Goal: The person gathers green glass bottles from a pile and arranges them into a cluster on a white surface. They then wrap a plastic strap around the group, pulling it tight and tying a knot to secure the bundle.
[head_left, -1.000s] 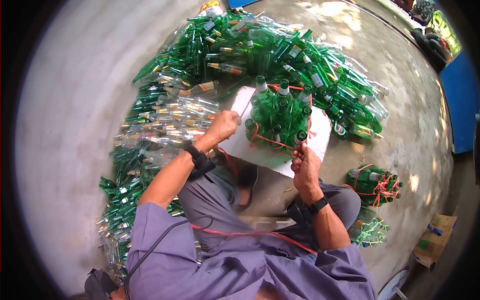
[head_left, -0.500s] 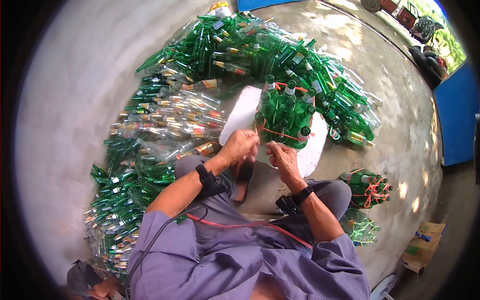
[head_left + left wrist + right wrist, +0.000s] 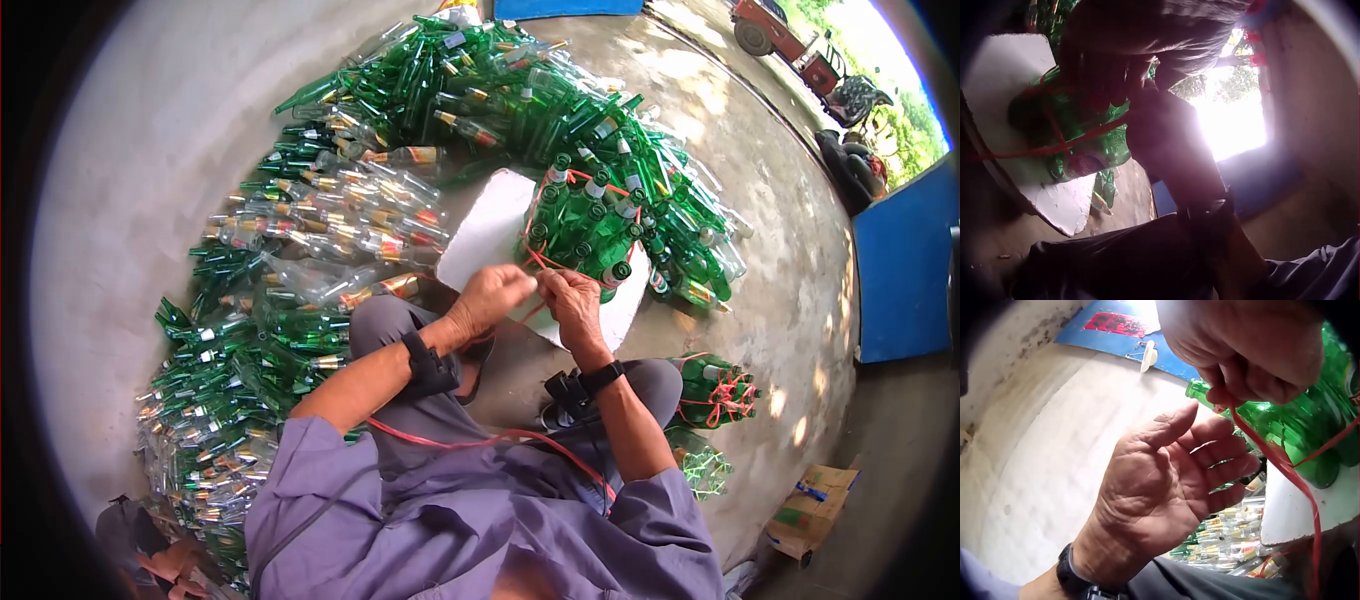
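Green glass dominates: loose bottles (image 3: 330,260) heap across the concrete floor (image 3: 130,170), while an upright bundle of bottles (image 3: 590,235) stands on a white board (image 3: 490,240). Tying it well likely means keeping the red string (image 3: 1285,469) taut and low round the bundle while knotting. The right hand (image 3: 572,300) pinches that string; the left hand (image 3: 490,297), fingers relaxed and half open, touches it beside.

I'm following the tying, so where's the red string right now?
In the head view, the red string wraps the standing green bottles on the white board, just ahead of both hands.
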`<action>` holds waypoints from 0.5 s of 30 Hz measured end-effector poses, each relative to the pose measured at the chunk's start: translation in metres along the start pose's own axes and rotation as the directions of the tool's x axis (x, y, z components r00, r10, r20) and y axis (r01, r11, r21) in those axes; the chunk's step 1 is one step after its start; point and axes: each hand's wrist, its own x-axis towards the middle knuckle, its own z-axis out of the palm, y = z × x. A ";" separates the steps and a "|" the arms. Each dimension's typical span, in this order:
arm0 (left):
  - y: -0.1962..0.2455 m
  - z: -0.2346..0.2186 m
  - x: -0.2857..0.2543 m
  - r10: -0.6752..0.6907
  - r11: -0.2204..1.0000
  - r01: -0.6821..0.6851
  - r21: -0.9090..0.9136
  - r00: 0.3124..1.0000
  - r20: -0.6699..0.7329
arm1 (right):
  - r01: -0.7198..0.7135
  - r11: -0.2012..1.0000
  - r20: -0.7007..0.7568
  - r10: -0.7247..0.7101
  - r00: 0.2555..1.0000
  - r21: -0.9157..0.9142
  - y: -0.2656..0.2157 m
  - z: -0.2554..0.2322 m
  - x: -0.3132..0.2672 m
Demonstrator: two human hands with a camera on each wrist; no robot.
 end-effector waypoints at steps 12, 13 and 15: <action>0.006 0.017 0.030 -0.265 0.791 0.131 -0.598 0.954 -0.142 | 0.061 0.970 0.060 -0.049 0.997 -0.233 0.009 0.011 -0.024; 0.004 0.019 0.029 -0.272 0.781 0.127 -0.612 0.950 -0.150 | 0.055 0.970 0.053 -0.044 0.998 -0.235 0.009 0.010 -0.025; 0.001 0.021 0.031 -0.270 0.774 0.119 -0.622 0.951 -0.154 | 0.025 0.963 0.070 -0.006 0.998 -0.269 0.008 0.007 -0.026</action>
